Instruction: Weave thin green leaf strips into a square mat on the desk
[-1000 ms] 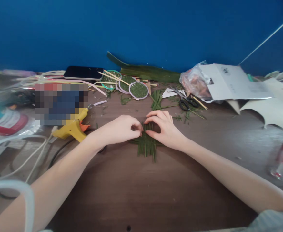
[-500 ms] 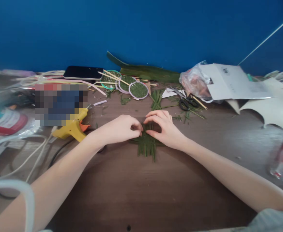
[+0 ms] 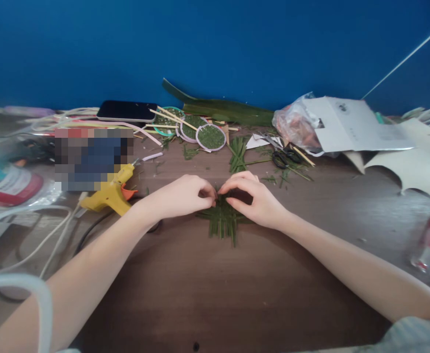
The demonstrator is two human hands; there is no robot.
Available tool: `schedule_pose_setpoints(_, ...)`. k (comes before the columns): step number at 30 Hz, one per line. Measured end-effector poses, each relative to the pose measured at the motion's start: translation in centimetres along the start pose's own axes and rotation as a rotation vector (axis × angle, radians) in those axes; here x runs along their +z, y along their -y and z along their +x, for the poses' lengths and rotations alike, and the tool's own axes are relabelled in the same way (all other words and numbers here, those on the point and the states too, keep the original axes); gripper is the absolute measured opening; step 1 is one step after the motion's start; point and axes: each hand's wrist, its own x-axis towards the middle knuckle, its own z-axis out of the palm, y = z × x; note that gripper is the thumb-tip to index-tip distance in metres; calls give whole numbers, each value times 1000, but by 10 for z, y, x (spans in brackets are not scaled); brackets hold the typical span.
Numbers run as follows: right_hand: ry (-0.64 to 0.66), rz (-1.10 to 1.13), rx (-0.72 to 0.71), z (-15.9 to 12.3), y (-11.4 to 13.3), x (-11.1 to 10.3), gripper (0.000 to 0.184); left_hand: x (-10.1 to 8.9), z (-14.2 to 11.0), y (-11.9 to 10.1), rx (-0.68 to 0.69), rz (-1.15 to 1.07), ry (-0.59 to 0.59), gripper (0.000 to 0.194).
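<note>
On the table between my hands lies a small woven mat of green leaf strips, its loose ends fanning toward me. My left hand pinches the mat's left upper part with thumb and curled fingers; the exact grip is partly hidden. My right hand arches over the right side, its index finger and thumb bent around a strip close to the left fingertips. Behind them a crossed bundle of leaf strips rests on the table. Black-handled scissors lie to the right of that bundle.
A yellow glue gun lies left of my left forearm, among cords. At the back are a phone, round green-filled discs, thin sticks and a long leaf against the blue wall. White card and a plastic bag stand back right.
My right hand's fingers have lowered and its thumb has shifted slightly right along the woven strips. My left hand stays in place, and the mat has hardly moved.
</note>
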Motion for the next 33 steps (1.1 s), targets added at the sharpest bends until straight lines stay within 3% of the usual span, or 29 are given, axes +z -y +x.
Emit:
schedule_pose_setpoints(19,-52,108,-27,-3,4,-3,23,-1,-2,-4,-3,-111,-2,23)
schedule_pose_setpoints(27,-158,68,48,-3,4,-5,4,3,0,-1,14,-83,-16,28)
schedule_pose_setpoints(33,-174,12,111,-2,1,0,2,5,-1,0,39,-146,-41,25)
